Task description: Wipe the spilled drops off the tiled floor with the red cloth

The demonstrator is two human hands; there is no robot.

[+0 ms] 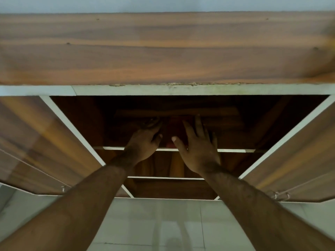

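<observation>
Nearest lies the pale tiled floor (163, 223), glossy, with thin grout lines and a bare stretch between the two forearms; any drops on it are too faint to tell. Both arms rise from the near corners and meet inside an open cabinet (181, 90). Its two doors stand swung outward, the left door (41, 142) and the right door (297, 151), each white-edged, leaving a wide gap between them. A small metal handle shows at the near edge of each door.

Inside, the white front edge of a lower shelf (163, 177) crosses first, then that of an upper shelf (233, 150) farther in. The left hand (145, 142) reaches over the upper shelf edge with its fingers curled down into the dark; what they grasp cannot be told. The right hand (197, 149) is just beside it, fingers spread and straight, thumb out to the left, holding nothing that shows. Between and just beyond the hands lies the red cloth (174, 130), dim on the upper shelf, partly hidden by both.

Farther still runs the cabinet's wooden top (163, 51), its near edge chipped, against a pale wall (163, 4).
</observation>
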